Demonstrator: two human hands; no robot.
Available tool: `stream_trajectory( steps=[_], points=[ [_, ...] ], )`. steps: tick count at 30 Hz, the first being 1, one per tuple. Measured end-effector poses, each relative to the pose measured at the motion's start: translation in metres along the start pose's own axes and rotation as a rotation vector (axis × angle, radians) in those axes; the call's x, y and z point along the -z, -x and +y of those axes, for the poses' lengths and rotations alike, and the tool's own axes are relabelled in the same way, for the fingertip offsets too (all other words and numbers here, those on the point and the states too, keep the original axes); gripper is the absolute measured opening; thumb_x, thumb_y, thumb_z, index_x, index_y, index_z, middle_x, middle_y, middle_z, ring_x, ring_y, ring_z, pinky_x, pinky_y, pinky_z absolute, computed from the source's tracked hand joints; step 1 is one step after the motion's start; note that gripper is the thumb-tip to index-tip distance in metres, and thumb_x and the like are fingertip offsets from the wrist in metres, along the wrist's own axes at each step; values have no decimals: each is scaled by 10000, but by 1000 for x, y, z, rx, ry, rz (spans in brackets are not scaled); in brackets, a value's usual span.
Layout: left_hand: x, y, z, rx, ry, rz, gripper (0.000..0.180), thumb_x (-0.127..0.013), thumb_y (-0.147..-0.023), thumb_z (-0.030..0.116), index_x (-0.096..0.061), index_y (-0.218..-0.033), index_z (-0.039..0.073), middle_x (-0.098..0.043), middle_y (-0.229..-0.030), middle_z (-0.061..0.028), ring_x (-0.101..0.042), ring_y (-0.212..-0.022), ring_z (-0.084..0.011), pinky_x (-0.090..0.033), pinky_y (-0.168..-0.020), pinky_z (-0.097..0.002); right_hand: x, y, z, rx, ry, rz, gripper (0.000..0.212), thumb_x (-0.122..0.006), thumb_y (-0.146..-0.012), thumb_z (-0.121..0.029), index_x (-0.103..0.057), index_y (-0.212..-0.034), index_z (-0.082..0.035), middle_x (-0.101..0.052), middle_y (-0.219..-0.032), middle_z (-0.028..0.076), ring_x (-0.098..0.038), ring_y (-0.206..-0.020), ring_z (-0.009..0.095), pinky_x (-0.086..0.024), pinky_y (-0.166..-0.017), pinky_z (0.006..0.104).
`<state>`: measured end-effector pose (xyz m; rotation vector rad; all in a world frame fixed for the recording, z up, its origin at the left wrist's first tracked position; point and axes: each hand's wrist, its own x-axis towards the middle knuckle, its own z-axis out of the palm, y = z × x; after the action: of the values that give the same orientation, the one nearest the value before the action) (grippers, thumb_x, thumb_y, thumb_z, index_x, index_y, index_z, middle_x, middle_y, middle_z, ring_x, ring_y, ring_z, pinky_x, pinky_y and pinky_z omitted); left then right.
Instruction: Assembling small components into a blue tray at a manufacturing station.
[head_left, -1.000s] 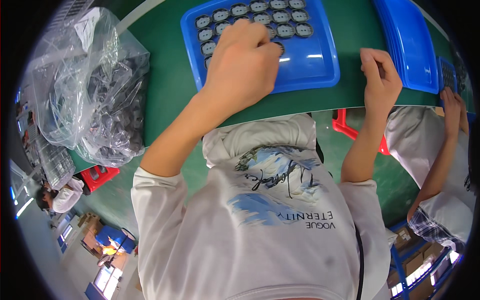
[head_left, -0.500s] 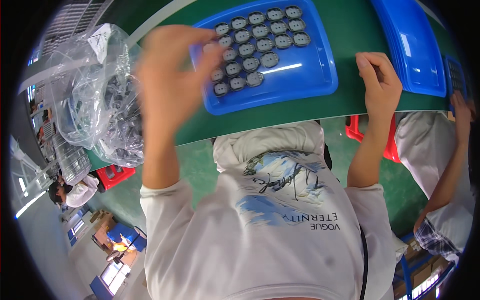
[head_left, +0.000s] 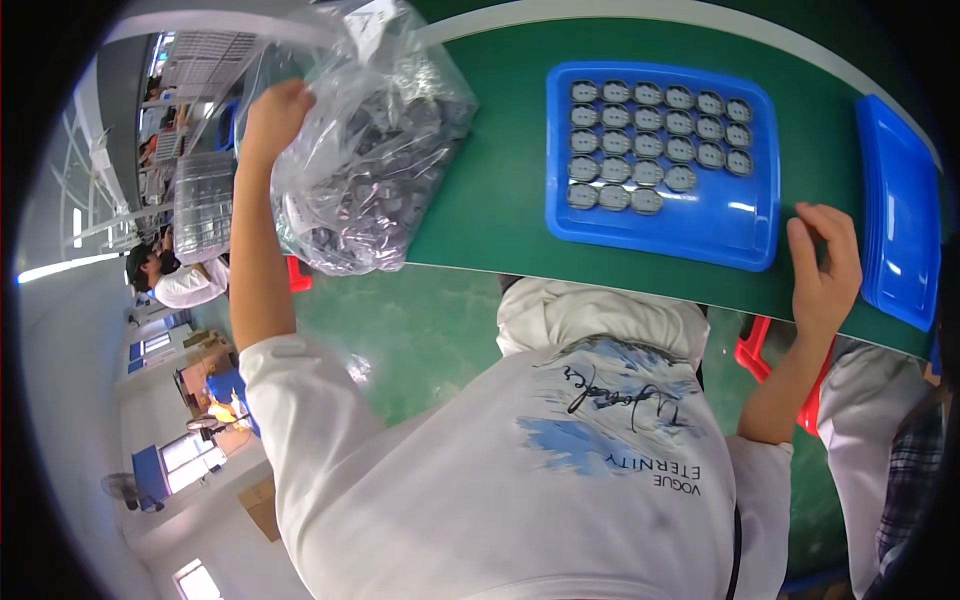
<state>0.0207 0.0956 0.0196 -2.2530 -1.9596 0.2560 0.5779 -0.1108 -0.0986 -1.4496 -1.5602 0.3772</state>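
My left hand (head_left: pixel 275 120) is at the clear bag (head_left: pixel 375 180), its fingers bunched narrow.
I cannot tell whether they pinch the plastic; my right hand (head_left: pixel 830 270) curls loosely just beside the blue tray (head_left: pixel 735 225), a gap between thumb and fingers, nothing visible in it. The bag, full of grey parts, lies left of the tray, where round grey pieces (head_left: pixel 648 145) sit in rows, the lower right bare. Stacked blue trays (head_left: pixel 900 215) stand farther right on the green table (head_left: pixel 500 150).
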Motion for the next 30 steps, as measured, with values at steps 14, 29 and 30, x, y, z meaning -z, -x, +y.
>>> stream_trajectory(
  steps=[14,29,30],
  points=[
    [13,34,19,31,359,242,584,-683,-872,546,-671,-1134,24,-676,-1050,-201,-645,-990,-332,-482,-886,-377,-51,-53,-31,430,251,-477,170,-710,-793,-61,-648,-940,-5,-643,-913,112,-570,-927,308,-480,-838,391],
    [15,76,47,112,1294,-203,278,-550,-971,239,-641,-1062,-8,-657,-886,-50,-644,-812,-153,-514,-759,-282,-59,-44,-30,491,276,-524,155,-712,-783,-49,-635,-915,-23,-608,-878,90,-560,-901,293,-476,-830,386],
    [9,75,43,145,1528,-273,255,-537,-968,216,-626,-1080,5,-653,-886,-61,-666,-790,-176,-546,-730,-309,-60,-46,-28,500,293,-528,155,-710,-785,-48,-636,-919,-24,-609,-881,86,-560,-906,292,-475,-833,382]
  ],
)
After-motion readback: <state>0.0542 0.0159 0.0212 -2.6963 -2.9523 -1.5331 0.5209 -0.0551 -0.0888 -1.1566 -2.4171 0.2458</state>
